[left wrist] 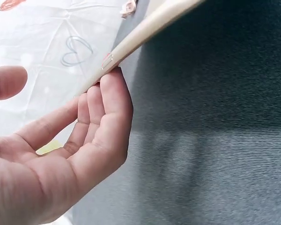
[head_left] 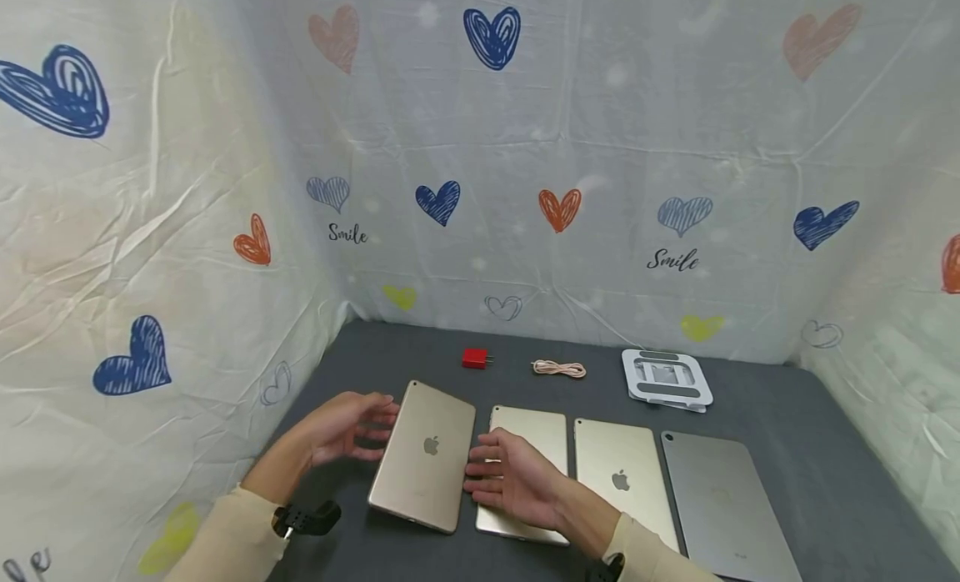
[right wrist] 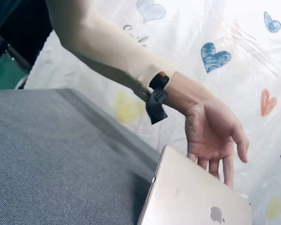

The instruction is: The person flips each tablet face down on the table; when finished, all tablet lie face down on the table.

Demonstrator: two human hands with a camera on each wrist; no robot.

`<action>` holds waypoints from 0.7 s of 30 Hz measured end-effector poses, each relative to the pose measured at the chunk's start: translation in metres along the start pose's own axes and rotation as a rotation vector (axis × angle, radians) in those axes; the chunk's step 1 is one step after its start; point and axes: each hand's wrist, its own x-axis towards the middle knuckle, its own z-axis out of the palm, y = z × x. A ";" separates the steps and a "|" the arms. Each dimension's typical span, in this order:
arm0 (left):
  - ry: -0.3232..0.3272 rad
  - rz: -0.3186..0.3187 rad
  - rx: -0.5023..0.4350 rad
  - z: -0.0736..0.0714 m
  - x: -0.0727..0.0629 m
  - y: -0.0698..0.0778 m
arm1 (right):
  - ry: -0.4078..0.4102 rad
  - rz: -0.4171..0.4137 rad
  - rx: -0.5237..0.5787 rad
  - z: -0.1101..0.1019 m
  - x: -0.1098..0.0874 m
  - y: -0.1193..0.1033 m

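A gold tablet (head_left: 425, 457), back side up with an apple logo, is tilted off the dark table at the left of a row. My left hand (head_left: 347, 428) touches its raised left edge with the fingertips; the left wrist view shows the thumb standing away from the tablet edge (left wrist: 131, 44). Beside its right edge is my right hand (head_left: 521, 480), fingers extended above a second gold tablet (head_left: 528, 428); whether they touch the tilted tablet I cannot tell. The right wrist view shows the tilted tablet (right wrist: 192, 187) from the right, with the left hand (right wrist: 213, 129) behind it.
A third gold tablet (head_left: 618, 457) and a larger grey tablet (head_left: 723, 499) lie flat to the right. Along the back are a red charger plug (head_left: 474, 358), a coiled pink cable (head_left: 558, 368) and a white folded stand (head_left: 666, 379). A heart-printed curtain (head_left: 600, 115) surrounds the table.
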 end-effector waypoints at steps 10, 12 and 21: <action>0.082 -0.048 -0.029 0.007 0.013 -0.015 | 0.012 -0.009 0.005 -0.002 -0.001 -0.002; 0.105 -0.054 -0.018 0.009 0.015 -0.017 | 0.018 -0.012 0.006 -0.003 -0.001 -0.002; 0.141 -0.060 0.132 0.019 0.021 -0.023 | 0.013 -0.026 -0.001 -0.005 -0.004 -0.003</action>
